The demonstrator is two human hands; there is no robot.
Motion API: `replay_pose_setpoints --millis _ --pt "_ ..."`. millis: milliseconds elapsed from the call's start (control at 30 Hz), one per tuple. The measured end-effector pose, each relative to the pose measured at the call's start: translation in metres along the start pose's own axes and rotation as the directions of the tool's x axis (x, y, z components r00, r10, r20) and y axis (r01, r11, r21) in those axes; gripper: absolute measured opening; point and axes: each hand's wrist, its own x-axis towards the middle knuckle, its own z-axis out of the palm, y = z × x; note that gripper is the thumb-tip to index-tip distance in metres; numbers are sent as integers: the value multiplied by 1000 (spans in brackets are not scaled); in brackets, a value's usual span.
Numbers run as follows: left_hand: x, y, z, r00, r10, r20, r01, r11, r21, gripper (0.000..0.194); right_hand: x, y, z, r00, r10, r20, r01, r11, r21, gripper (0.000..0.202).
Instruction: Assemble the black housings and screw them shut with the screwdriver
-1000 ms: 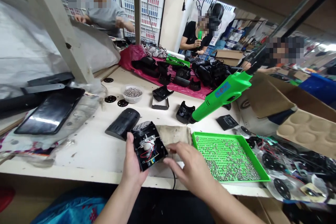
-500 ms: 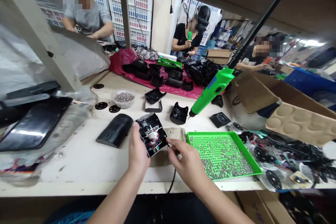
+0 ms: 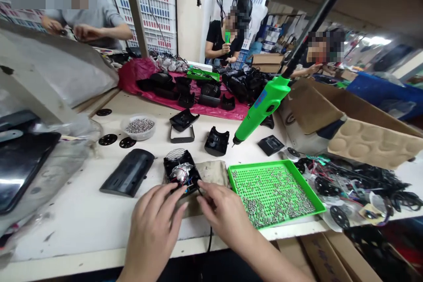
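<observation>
A black plastic housing (image 3: 183, 163) with a motor, thin wires and a round mesh grille lies open side up on a piece of brown cardboard (image 3: 214, 172). My left hand (image 3: 153, 222) reaches over its near left edge, fingers stretched out and fingertips at the wires. At the near right corner, my right hand (image 3: 228, 213) pinches the black power cord (image 3: 210, 238), which hangs down over the table edge. A curved black cover (image 3: 128, 172) rests to the left of the housing. Behind stands another black shell (image 3: 217, 141).
A green electric screwdriver (image 3: 261, 108) hangs tip down at centre right. Below it is a green tray (image 3: 322, 209) of screws. A tub of small metal parts (image 3: 140, 128) and black discs (image 3: 108, 139) stand left. Tangled wired parts (image 3: 360, 185) and a cardboard box (image 3: 313, 105) lie right. Co-workers sit beyond.
The housing has gone from my left hand's grip onto the cardboard. My left hand has let go of its side and moved over its near edge. The view has shifted slightly.
</observation>
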Motion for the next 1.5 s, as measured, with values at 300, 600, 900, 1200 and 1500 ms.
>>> replay_pose_setpoints --millis 300,600,900,1200,1500 --pt "-3 -2 6 987 69 147 -69 998 -7 31 3 -4 -9 990 136 26 -138 974 182 30" --pt "-8 3 5 990 14 139 -3 997 -81 31 -2 -2 -3 999 -9 -36 9 1000 0 28" --pt "-3 -3 10 990 90 107 -81 993 -84 28 14 -13 -20 944 -218 246 307 852 -424 30" --pt "-17 -9 13 998 47 31 -47 999 -6 33 88 28 -13 999 33 -7 -34 966 -255 44" --pt "-24 -14 11 1000 16 19 -14 993 -115 30 108 49 -23 966 216 -140 -100 818 567 45"
